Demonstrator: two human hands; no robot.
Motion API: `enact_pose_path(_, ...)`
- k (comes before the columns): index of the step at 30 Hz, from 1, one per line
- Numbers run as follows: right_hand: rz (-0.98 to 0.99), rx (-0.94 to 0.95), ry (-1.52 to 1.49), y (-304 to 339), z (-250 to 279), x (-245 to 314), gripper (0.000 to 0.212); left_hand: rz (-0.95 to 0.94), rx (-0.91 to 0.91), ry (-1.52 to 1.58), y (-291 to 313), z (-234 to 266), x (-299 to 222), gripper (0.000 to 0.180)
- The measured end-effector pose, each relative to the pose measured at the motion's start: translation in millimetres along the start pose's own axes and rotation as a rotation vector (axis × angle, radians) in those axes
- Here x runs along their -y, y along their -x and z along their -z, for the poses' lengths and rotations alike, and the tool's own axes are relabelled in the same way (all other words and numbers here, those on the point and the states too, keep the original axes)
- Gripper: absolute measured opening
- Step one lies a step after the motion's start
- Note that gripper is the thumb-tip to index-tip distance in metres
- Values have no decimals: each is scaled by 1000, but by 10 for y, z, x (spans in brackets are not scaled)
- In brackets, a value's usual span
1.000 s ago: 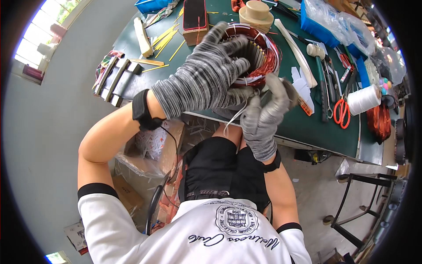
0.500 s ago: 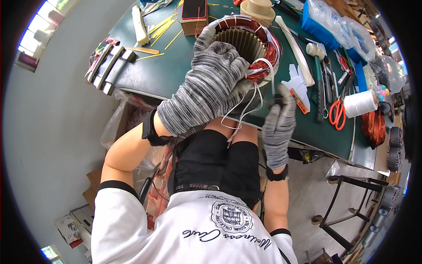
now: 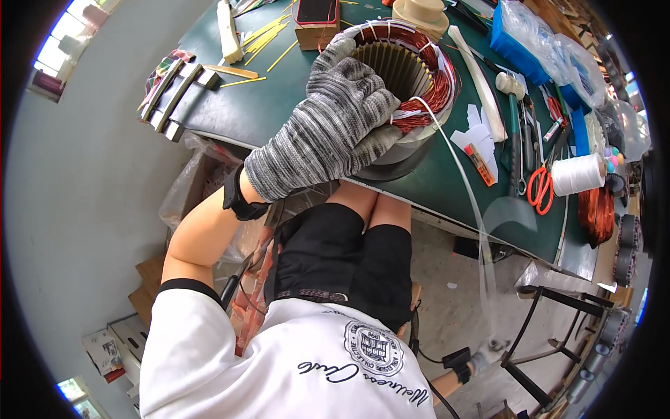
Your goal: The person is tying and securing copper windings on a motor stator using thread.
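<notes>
A motor stator [image 3: 427, 89] with red-brown copper windings and yellow slot liners stands at the table's near edge. White lacing binds part of its winding ring. In a grey striped knit glove, my left hand [image 3: 349, 115] is closed on the near left side of the ring, thumb and fingers pressed against the windings. A white lacing cord [image 3: 457, 160] runs from the windings, over the table edge, down to the lower right. At its far end is my gloved right hand [image 3: 488, 354], small and slightly blurred, its fingers closed on the cord, well away from the table.
Right of the stator lie a mallet [image 3: 511, 87], red-handled scissors [image 3: 539, 190], a white thread spool [image 3: 578, 174], an orange box cutter [image 3: 479, 165] and a copper wire bundle [image 3: 595, 216]. A metal frame [image 3: 558, 349] stands beside my right hand. Yellow strips [image 3: 265, 42] lie far left.
My right hand has swung from beside the stator out to the lower right. The cord's slack loops are gone, and it now stretches long. My left hand stays on the stator.
</notes>
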State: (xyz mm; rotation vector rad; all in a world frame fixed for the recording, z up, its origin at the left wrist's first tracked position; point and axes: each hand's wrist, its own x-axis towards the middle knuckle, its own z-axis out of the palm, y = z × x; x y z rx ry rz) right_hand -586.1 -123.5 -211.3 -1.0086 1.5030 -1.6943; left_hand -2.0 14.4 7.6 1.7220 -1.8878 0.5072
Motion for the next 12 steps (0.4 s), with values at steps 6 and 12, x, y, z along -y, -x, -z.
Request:
enact_pose_path(6,-93,621,196,1395,-2088,1321,39,14,-71,4,22,-24,-14,38)
enact_pose_path(12,345,1206,-48,2346,-3394,1603,68,68,-63,40,0,-24,-44,30)
